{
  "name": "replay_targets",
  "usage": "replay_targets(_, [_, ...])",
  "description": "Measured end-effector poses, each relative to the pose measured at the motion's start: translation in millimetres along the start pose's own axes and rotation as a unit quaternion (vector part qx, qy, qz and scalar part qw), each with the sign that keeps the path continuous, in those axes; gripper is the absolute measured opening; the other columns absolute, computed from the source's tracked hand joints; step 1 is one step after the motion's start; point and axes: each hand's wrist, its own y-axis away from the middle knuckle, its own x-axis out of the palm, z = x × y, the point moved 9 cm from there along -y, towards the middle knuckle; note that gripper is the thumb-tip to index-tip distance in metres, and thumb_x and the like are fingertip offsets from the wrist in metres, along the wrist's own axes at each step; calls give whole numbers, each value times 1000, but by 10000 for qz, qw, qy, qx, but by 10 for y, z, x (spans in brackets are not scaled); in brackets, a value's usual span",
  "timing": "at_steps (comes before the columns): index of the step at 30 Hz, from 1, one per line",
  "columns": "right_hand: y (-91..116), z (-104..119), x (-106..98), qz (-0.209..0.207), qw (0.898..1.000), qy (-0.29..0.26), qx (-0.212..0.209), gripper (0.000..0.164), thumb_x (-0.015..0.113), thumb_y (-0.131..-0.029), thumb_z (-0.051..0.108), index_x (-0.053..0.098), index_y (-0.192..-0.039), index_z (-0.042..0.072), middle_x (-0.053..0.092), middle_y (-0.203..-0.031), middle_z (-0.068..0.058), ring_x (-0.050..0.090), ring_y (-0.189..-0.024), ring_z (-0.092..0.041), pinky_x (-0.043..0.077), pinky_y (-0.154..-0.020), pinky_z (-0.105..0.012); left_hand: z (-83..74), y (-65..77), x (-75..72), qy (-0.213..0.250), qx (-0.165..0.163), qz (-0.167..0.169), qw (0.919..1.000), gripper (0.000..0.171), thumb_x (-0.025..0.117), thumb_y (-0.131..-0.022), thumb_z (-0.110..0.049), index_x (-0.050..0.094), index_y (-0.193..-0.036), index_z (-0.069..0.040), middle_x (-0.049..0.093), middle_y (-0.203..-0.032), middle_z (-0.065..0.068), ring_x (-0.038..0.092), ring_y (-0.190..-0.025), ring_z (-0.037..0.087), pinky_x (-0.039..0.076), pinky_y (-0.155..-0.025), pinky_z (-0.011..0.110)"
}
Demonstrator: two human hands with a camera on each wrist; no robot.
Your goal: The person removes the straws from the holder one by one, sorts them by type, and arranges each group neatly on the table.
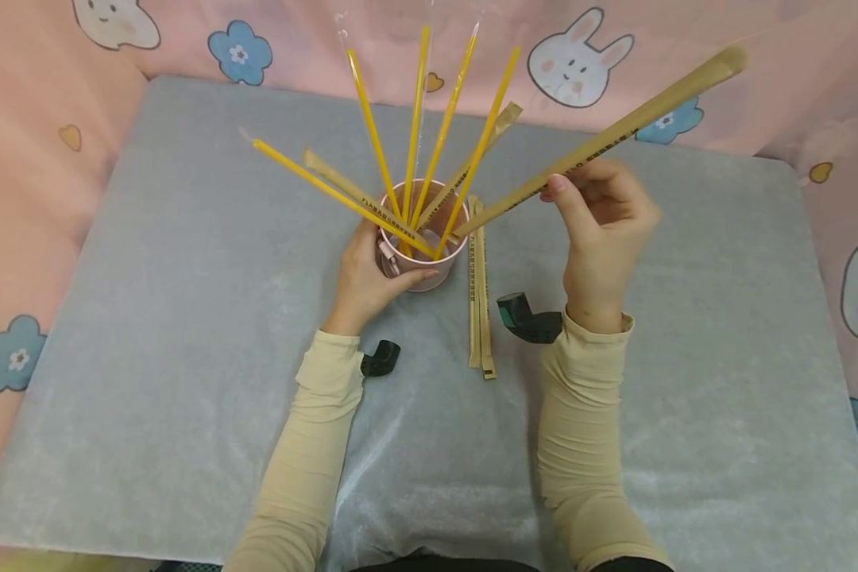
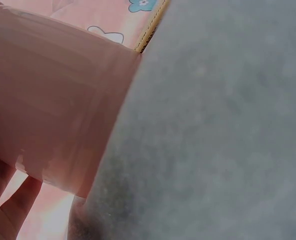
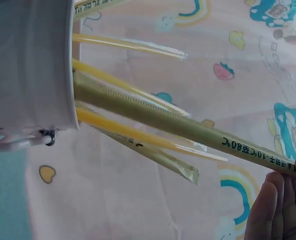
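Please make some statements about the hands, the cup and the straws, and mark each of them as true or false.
1. The left hand holds the cup. True.
2. Five yellow straws stand in the cup. True.
3. The right hand holds a yellow straw. False: the right hand pinches a paper straw.
4. The pinched straw's lower end is at the cup's mouth. True.
5. No straws lie on the cloth. False: other paper straws lie on the cloth, right of the cup.
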Motion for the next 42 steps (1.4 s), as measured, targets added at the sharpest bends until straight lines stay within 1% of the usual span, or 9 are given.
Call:
replay_targets(3, [-16,17,-50,-139,9999,-41,5,9,66,-73,-14,57,-73,-18,64,-68,-15,57,-56,-25,52,-63,-32,-8,-6,0,21,54,-1,10000,101,89,-63,-16,31,-143,3,48,-132,19,44,-124,27,31,-106,30])
replay_targets(12, [-43,55,-150,-407,9991,-74,-69,10,66,-72,-15,57,-71,-19,64,-67,-15,57,-54,-25,52,-62,-32,4,-1,4,-10,12,1,10000,101,89,-63,-16,31,-143,3,48,-132,19,45,-124,27,31,-106,30])
replay_targets(20, [-51,88,-254,-671,9977,44,109,9,67,-72,-16,58,-72,-18,62,-64,-15,56,-53,-26,52,-62,-32,2,-4,14,-29,7,14,10000,100,89,-63,-17,32,-143,2,49,-131,18,46,-122,26,33,-105,30])
replay_targets(24, [-63,61,-246,-461,9983,100,336,9,67,-73,-16,59,-75,-20,63,-66,-16,56,-54,-26,51,-62,-32,-4,-2,7,17,17,-5,10000,99,89,-63,-16,32,-143,3,49,-131,19,46,-123,26,32,-105,29])
replay_targets(29, [-64,-14,-232,-105,9968,169,770,13,68,-74,-16,59,-78,-23,64,-68,-17,57,-57,-26,52,-63,-31,-12,-4,-5,-9,27,-31,10000,98,89,-63,-16,33,-142,3,50,-131,18,46,-123,26,32,-105,29])
replay_targets(32, [-54,-61,-227,104,9941,353,1016,13,70,-75,-13,61,-80,-21,65,-70,-17,59,-60,-26,53,-63,-30,-8,-6,-6,-13,-14,-25,10000,98,89,-63,-16,33,-142,3,50,-131,18,46,-123,26,32,-106,29])
replay_targets(37, [-38,-132,-241,262,9885,619,1352,10,72,-75,-12,64,-80,-17,66,-70,-15,61,-61,-25,53,-64,-27,-7,-6,-7,-27,-64,-7,10000,99,89,-63,-17,33,-142,2,49,-131,18,45,-124,26,31,-106,29])
replay_targets(40, [-33,-146,-251,392,9841,994,1416,8,72,-75,-11,67,-81,-13,67,-71,-12,61,-61,-22,53,-65,-25,-10,-5,-5,-50,-41,-2,10000,99,89,-63,-16,33,-142,3,49,-130,19,45,-124,27,31,-106,29])
replay_targets(42, [-27,-162,-245,578,9775,1385,1482,8,72,-75,-9,68,-82,-11,67,-72,-9,61,-61,-21,52,-64,-24,-9,-6,-3,-77,-35,0,10000,99,89,-63,-17,32,-142,3,49,-131,19,45,-124,26,31,-106,29])
